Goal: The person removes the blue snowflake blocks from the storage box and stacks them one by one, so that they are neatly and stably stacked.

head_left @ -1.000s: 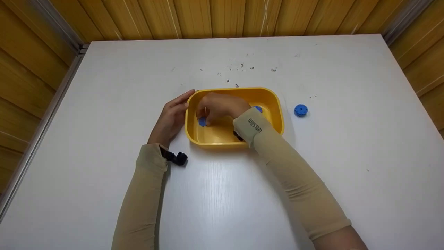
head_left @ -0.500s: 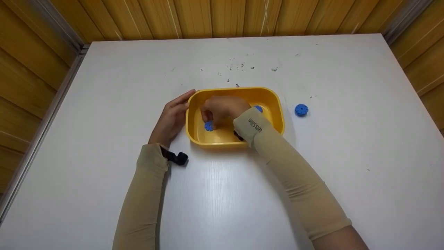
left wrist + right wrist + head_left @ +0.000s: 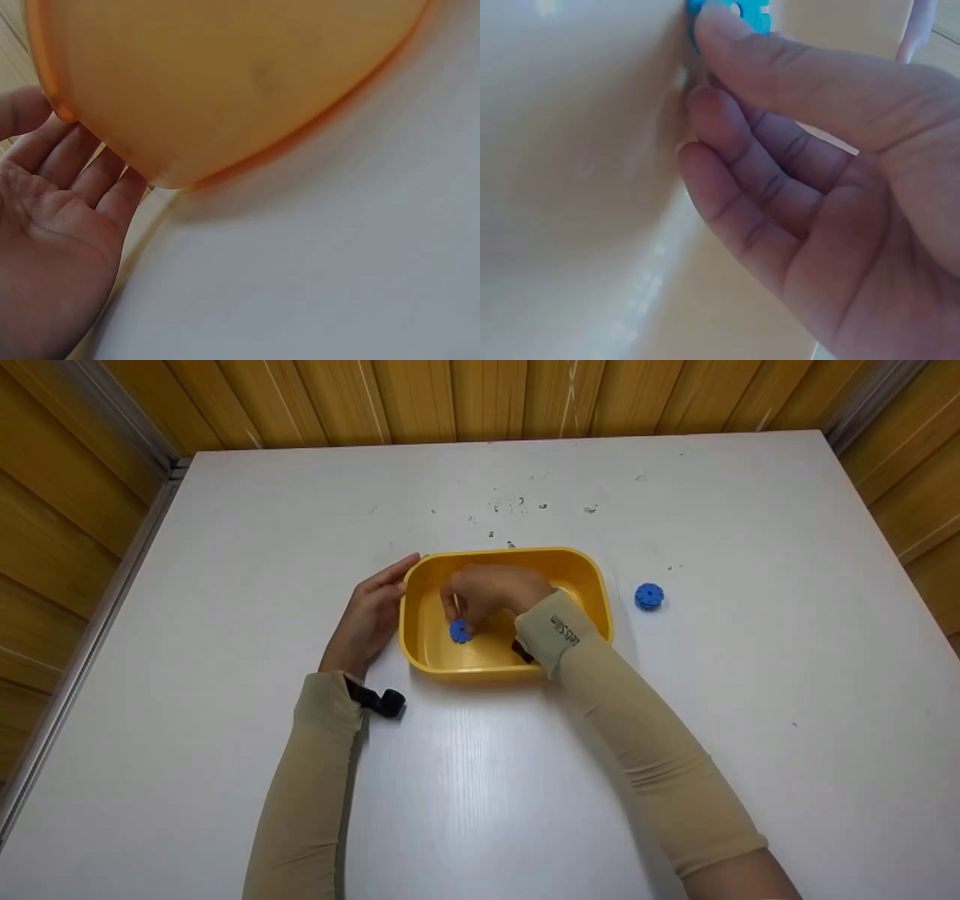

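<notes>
A yellow plastic bin [image 3: 469,670] stands on the white table. At its left end my left hand [image 3: 367,622] rests against the outer wall, its fingers fairly straight and the thumb close to the rim; the left wrist view shows this palm [image 3: 60,240] too. My right hand [image 3: 491,589] reaches down inside the bin and pinches a small blue notched disc [image 3: 460,631] between thumb and fingers. The right wrist view catches part of that disc [image 3: 761,19] behind the thumb. Another blue piece in the bin is almost wholly hidden by the right wrist.
Right of the bin, a blue notched disc [image 3: 649,596] lies on the table [image 3: 787,660]. Dark scuff marks dot the tabletop behind the bin. A wooden slatted wall [image 3: 487,397] rises past the table's far edge.
Within the bin, my right hand has carried the blue disc a little right and toward me. The blue piece by the right wrist is now more covered. My left hand stays put.
</notes>
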Demonstrator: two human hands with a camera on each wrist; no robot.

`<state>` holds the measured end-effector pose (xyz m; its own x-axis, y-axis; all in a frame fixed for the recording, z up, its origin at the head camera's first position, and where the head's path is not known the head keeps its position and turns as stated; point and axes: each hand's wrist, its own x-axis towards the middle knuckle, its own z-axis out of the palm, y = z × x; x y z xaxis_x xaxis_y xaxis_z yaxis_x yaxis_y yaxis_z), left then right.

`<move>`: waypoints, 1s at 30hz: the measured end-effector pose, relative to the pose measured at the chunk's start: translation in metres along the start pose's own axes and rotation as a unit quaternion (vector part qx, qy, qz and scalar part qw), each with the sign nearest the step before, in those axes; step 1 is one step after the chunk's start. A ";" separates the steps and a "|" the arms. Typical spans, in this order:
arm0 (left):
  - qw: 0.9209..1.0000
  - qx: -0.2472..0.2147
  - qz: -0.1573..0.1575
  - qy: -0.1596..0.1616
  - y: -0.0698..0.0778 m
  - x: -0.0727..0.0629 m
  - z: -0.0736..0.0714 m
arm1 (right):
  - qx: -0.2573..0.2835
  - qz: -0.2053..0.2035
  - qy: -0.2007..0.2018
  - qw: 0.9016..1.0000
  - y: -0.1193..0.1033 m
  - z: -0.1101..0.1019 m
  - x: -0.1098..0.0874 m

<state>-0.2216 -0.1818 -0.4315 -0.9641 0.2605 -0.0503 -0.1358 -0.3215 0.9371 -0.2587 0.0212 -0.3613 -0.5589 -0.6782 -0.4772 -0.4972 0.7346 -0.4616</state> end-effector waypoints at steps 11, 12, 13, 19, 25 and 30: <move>1.000 -0.005 -0.002 0.004 0.001 0.000 0.001 | 0.011 -0.012 0.027 1.000 0.008 -0.005 -0.014; 1.000 -0.005 -0.001 0.004 0.001 0.000 0.001 | 0.010 -0.012 0.027 1.000 0.008 -0.006 -0.016; 1.000 -0.005 -0.001 0.004 0.001 0.000 0.001 | 0.010 -0.011 0.027 1.000 0.008 -0.007 -0.017; 1.000 -0.014 -0.003 0.002 0.001 -0.001 0.001 | 0.015 -0.002 0.028 0.999 0.008 -0.012 -0.026; 1.000 -0.012 0.000 -0.005 0.001 -0.001 -0.001 | 0.021 0.012 0.036 0.999 0.010 -0.017 -0.035; 1.000 -0.013 0.000 0.004 0.000 0.000 -0.001 | 0.020 0.004 0.052 0.998 0.015 -0.021 -0.045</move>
<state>-0.2223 -0.1828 -0.4318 -0.9656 0.2545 -0.0537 -0.1425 -0.3451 0.9277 -0.2552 0.0631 -0.3317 -0.6300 -0.6646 -0.4018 -0.4664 0.7375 -0.4885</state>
